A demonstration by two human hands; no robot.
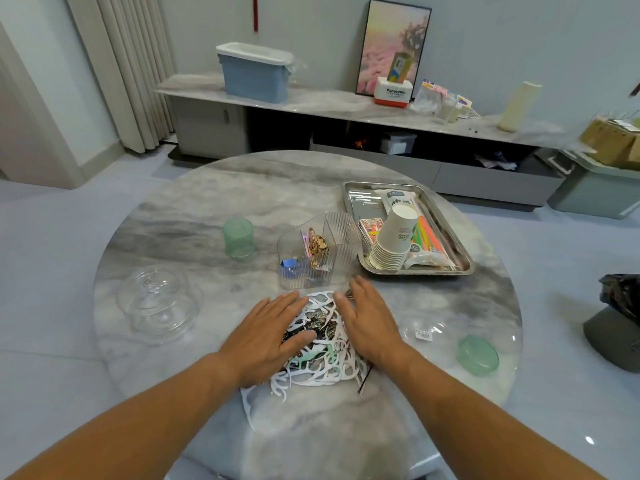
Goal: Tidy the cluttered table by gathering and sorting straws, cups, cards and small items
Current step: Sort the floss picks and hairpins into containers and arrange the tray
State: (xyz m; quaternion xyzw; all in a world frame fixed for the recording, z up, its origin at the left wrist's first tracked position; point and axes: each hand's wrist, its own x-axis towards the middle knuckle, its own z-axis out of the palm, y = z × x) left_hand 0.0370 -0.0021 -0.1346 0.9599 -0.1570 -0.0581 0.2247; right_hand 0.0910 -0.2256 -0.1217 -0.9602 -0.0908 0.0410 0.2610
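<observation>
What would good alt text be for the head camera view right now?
Two hands, left hand and right hand, lie flat on a pile of small white and dark items on a round marble table. Behind stand a clear divided organizer, a green cup and a steel tray holding stacked paper cups.

— Left hand?
— Palm down, fingers straight and slightly spread, forearm bare, extended forward.
— Right hand?
— Likewise flat, fingers together, angled inward toward the left; somewhat blurred. Both wrists level, hands close, not touching.
</observation>
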